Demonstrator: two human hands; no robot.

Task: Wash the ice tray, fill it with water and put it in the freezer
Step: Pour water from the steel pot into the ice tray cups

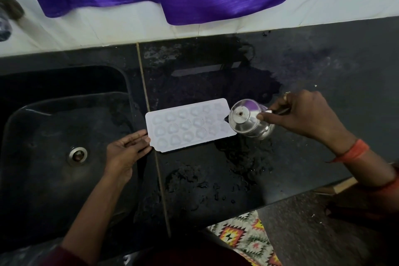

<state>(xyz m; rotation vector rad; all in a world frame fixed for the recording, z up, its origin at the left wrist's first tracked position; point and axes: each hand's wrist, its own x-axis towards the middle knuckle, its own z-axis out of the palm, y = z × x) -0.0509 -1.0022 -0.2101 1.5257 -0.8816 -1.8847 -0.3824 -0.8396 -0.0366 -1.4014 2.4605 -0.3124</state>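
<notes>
- The white rectangular plastic ice tray (190, 125) is laid on the wet black surface (302, 67).
- Its left end is touched by the straight fingers of the left hand (127, 149).
- A shiny steel pot (248, 122) is gripped, tilted over its right end, by the right hand (302, 114).

A white tray (190, 125) lies flat on the wet black counter (302, 60). At its 8 o'clock the left hand (125, 151) touches its end with straight fingers. At its 3 o'clock the right hand (302, 114) grips a tilted steel pot (248, 123).
</notes>
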